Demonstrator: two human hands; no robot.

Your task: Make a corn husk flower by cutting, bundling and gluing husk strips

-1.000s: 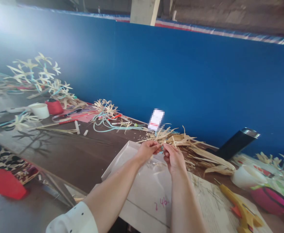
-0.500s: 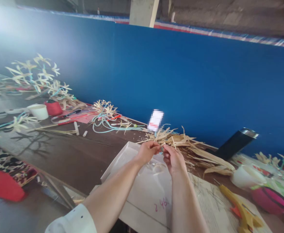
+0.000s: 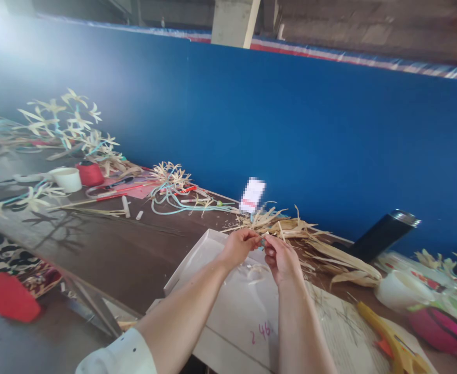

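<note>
Close together above the far end of a white cardboard box lid (image 3: pixel 197 259), my left hand (image 3: pixel 240 246) and my right hand (image 3: pixel 283 258) both pinch at one spot. Between the fingertips is a tiny pale piece with a bit of light blue, too small to name. Fingers of both hands are closed around it. Just beyond them lies a heap of dried corn husks (image 3: pixel 290 226), with long strips reaching to the right. Some clear, crumpled material (image 3: pixel 255 272) rests in the lid below my hands.
A yellow glue gun (image 3: pixel 395 343), a white cup (image 3: pixel 402 288) and a black thermos (image 3: pixel 386 235) are at the right. Husk flowers (image 3: pixel 169 175) on light blue stems, a white mug (image 3: pixel 67 179) and red thread (image 3: pixel 90 174) stand leftward. A blue partition (image 3: pixel 290 130) closes off the back.
The view has shifted slightly, so everything sits a little lower and further right. Both hands keep pinching at the same place, with only small finger movement.
</note>
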